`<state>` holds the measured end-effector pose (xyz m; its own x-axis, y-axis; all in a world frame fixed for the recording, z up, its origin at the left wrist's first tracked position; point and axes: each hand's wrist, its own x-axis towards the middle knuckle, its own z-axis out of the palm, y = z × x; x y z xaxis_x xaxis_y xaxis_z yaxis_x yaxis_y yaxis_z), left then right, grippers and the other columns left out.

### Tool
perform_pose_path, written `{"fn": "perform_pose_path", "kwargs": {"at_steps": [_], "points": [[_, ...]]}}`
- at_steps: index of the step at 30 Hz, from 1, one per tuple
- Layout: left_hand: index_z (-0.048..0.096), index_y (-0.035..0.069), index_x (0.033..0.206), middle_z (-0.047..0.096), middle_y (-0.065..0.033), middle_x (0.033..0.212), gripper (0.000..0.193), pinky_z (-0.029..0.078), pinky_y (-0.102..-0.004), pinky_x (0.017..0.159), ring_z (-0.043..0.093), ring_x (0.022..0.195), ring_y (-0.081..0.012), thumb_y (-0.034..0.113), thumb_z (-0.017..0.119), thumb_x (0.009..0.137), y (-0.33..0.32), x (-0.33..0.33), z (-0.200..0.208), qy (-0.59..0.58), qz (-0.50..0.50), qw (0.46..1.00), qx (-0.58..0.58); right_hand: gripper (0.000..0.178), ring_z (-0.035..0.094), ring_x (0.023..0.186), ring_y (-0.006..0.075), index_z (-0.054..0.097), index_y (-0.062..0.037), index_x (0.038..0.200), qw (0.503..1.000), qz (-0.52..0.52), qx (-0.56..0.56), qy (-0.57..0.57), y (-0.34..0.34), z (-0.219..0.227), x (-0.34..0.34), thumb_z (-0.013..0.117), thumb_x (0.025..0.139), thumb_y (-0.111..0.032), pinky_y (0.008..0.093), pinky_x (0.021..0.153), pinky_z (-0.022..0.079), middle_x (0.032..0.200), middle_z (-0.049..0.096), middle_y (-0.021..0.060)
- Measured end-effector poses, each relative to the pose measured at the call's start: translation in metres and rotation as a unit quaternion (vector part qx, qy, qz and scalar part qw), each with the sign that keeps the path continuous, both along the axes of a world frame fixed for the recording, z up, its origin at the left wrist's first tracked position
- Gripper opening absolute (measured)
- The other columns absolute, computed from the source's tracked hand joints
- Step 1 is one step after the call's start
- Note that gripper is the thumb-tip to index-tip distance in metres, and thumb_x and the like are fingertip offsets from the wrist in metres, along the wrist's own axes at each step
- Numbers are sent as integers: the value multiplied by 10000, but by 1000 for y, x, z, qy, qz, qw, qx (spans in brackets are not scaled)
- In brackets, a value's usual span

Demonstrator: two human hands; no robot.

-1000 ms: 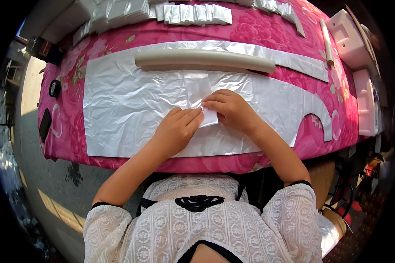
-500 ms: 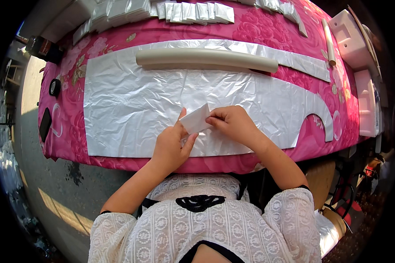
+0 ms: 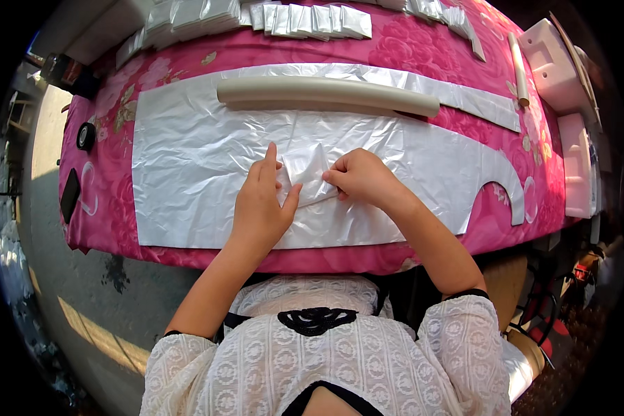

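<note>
Two hands, over a large white sheet [image 3: 180,166] on the pink surface [image 3: 112,208]. Handling, left to right (judgement): left hand [image 3: 260,202] as a light stop; small white packet [image 3: 305,166], between the hands, kept flat; right hand [image 3: 366,179] tensioning gently, since the film looks thin and apt to crease. Pose: left fingers extended away from the body, thumb spread, grip apart; contact with the packet's left edge: cannot tell. Right hand angled inward, thumb-and-forefinger grip apparently clamped on the packet's right edge.
</note>
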<state>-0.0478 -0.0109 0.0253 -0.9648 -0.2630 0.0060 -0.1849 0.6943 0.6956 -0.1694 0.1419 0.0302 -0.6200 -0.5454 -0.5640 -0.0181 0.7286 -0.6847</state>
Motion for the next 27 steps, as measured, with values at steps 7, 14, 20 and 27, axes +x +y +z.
{"fn": "perform_pose_path", "kwargs": {"at_steps": [7,14,20,27], "points": [[238,-80,1365,252,-247,1417,880,173,-458,1077,230,1333,-354,439,616,763,26,-14,-29,68,-125,968,-207,279,601,508,129,636,19,669,999,12,-8,39,0,-2,3,601,805,-223,274,506,459,549,600,78],[111,-95,1390,147,-233,1466,1045,-14,-470,1102,90,1386,-327,599,535,736,33,-16,-40,1,-115,972,-207,228,603,551,263,638,-29,627,991,-6,28,127,-3,6,18,599,722,-232,363,562,480,556,603,115],[149,-96,1384,154,-227,1464,1086,8,-465,1108,101,1382,-320,638,552,693,35,-17,-45,2,-106,957,-271,247,613,662,267,592,-44,811,952,-27,33,304,13,-3,43,682,690,-240,370,606,477,709,613,93],[66,-94,1389,143,-229,1465,1218,26,-514,1090,107,1380,-336,606,683,606,29,17,-26,-11,-193,961,-198,279,599,641,179,607,-15,886,968,-52,-16,246,56,10,50,717,692,-183,292,607,475,719,611,79]]}}
